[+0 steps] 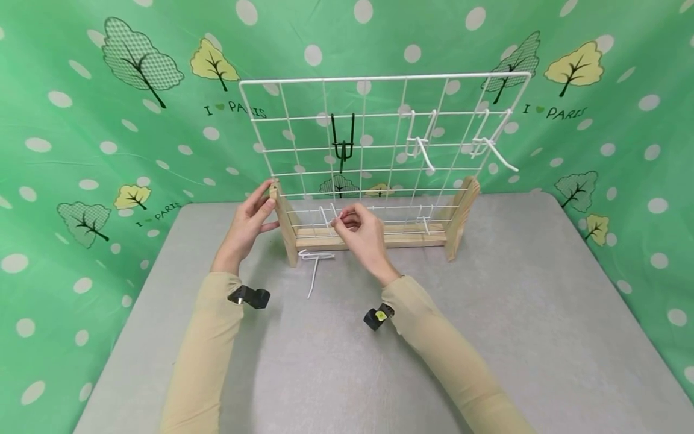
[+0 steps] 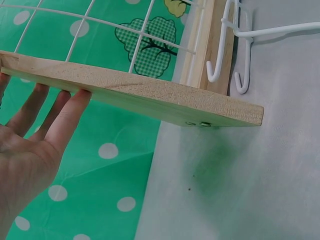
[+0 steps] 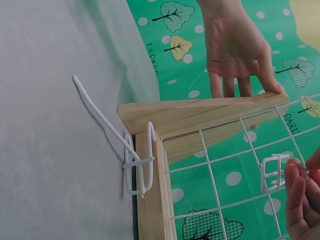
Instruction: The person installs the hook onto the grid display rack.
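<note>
A white wire grid (image 1: 384, 144) stands upright in a wooden stand (image 1: 374, 242). My left hand (image 1: 246, 226) holds the stand's left side board (image 2: 150, 92) near its upper end, with fingers against the outer face. On the lower left of the grid, my right hand (image 1: 362, 236) pinches a white wire hook (image 3: 272, 173) between thumb and fingers; the fingertips hide its prong. Another white hook (image 1: 317, 257) lies on the table in front of the stand, near the left board, its prong toward me.
Higher on the grid hang a black hook (image 1: 343, 141) and two white hooks, one mid-right (image 1: 420, 141) and one far right (image 1: 490, 144). A further white hook (image 1: 425, 222) hangs low on the right. Green dotted cloth (image 1: 314, 30) surrounds the grey table (image 1: 325, 361).
</note>
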Available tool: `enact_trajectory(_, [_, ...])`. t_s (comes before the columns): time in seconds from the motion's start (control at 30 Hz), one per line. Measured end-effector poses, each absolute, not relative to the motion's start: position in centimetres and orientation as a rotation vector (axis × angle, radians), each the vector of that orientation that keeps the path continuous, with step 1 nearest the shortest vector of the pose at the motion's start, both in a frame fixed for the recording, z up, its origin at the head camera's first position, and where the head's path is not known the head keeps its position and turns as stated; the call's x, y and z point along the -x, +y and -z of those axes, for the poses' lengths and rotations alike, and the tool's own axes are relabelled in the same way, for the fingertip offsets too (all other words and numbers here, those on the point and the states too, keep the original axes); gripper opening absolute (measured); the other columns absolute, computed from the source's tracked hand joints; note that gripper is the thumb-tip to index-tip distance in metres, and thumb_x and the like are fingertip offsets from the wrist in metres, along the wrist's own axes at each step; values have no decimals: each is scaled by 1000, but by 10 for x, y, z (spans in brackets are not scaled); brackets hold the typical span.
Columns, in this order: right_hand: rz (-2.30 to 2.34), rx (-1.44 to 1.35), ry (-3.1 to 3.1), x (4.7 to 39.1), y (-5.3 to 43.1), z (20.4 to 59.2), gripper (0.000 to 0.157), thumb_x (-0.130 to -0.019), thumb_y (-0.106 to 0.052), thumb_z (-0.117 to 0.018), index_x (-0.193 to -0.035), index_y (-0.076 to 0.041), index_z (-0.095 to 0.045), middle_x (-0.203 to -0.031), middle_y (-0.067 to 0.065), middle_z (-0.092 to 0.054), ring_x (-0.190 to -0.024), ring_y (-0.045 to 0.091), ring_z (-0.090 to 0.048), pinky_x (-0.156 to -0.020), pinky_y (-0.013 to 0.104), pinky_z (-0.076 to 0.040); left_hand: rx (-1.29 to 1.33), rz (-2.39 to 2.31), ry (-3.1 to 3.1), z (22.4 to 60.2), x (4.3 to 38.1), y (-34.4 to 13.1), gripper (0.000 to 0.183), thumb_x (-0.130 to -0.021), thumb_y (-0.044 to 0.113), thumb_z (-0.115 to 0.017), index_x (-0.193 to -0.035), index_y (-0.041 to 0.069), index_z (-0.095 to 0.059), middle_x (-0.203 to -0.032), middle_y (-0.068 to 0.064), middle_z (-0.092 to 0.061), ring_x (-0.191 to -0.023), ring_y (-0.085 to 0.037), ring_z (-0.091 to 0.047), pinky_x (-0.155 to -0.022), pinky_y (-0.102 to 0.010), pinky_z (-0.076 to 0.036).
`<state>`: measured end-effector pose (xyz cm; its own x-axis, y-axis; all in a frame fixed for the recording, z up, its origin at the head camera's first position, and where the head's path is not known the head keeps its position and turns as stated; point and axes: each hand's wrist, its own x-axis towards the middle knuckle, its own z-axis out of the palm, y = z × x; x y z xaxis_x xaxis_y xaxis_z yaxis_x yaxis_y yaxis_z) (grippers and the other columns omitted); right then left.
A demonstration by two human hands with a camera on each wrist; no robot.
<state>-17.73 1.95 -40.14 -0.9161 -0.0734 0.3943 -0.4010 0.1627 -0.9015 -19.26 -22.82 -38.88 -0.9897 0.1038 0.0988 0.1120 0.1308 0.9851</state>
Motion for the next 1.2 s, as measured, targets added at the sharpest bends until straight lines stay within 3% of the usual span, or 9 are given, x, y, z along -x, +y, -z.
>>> enact_trajectory(0.17, [-1820, -471, -2178, 178, 15, 399, 9, -84, 4, -69, -89, 4, -61, -81, 15, -69, -73, 23, -68, -65, 25, -59, 223, 2043, -2367, 388, 193, -228, 54, -103, 26, -48, -154, 18, -29, -151, -19, -33, -135, -35, -34, -90, -42, -53])
enact_trajectory(1.2, [-1704, -435, -2151, 188, -5, 399, 5, -82, 0, -63, -86, 4, -62, -78, 13, -68, -69, 20, -66, -64, 21, -57, 223, 2061, -2364, 388, 192, -228, 55, -103, 26, -48, -154, 19, -29, -151, -19, -33, -135, -35, -34, -92, -45, -52])
